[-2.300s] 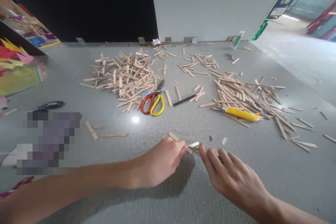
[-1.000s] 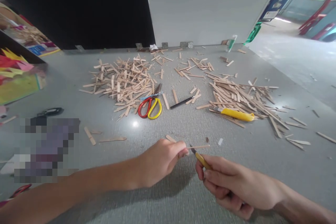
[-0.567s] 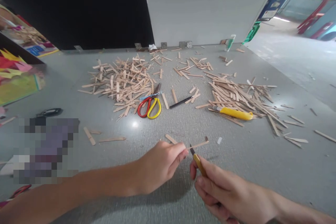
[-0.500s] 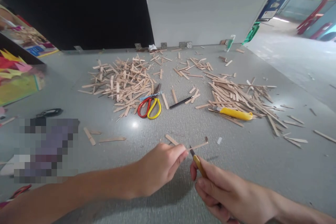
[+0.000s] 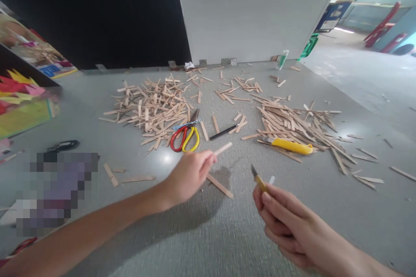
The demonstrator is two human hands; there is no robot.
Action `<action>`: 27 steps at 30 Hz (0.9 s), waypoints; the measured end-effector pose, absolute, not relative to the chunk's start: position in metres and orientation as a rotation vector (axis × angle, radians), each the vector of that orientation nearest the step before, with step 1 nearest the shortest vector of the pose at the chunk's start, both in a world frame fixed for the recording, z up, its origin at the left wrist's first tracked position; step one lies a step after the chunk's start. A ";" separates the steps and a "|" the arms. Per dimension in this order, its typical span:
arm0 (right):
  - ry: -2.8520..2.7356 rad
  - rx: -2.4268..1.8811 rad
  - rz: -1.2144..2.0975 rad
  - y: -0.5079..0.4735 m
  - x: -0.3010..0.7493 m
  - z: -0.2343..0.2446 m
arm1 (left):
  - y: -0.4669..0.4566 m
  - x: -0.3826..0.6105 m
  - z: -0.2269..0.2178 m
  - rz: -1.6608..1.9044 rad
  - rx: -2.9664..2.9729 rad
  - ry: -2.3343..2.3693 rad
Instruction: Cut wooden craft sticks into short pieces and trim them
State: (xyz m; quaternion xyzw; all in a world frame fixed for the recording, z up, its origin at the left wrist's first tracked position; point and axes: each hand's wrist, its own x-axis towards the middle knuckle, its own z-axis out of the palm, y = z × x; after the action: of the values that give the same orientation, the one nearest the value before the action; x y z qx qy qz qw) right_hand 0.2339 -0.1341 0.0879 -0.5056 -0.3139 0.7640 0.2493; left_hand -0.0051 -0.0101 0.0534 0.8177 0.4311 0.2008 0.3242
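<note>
My left hand [image 5: 190, 174] pinches a short wooden craft stick [image 5: 224, 148], which points up and to the right above the table. In my right hand [image 5: 289, 216] is a craft knife [image 5: 259, 179] with a yellow handle, its dark blade tilted up and to the left, apart from the stick. A longer flat stick [image 5: 220, 186] lies on the grey table below my left hand. Beyond that hand rest scissors [image 5: 185, 137] with one red and one yellow handle, and a black pen [image 5: 224, 131].
A heap of cut sticks [image 5: 156, 108] spreads at the back left. Longer sticks [image 5: 292, 121] are piled at the right, with a yellow utility knife [image 5: 287, 145] on their near edge. A black and white panel [image 5: 253, 13] stands along the back, near a small tube [image 5: 282, 59].
My left hand has lifted its stick away from the blade, up and to the left. My right hand has drawn back to the right with the craft knife.
</note>
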 end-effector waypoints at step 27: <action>-2.168 -1.216 -0.265 -0.138 0.245 0.065 | -0.051 -0.008 0.104 0.438 1.715 0.782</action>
State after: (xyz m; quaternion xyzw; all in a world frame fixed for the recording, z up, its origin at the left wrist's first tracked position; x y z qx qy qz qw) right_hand 0.2450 -0.1383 0.0646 -0.4616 -0.8230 -0.1007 0.3154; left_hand -0.0083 -0.0507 0.1035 0.7299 0.3327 0.1864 0.5672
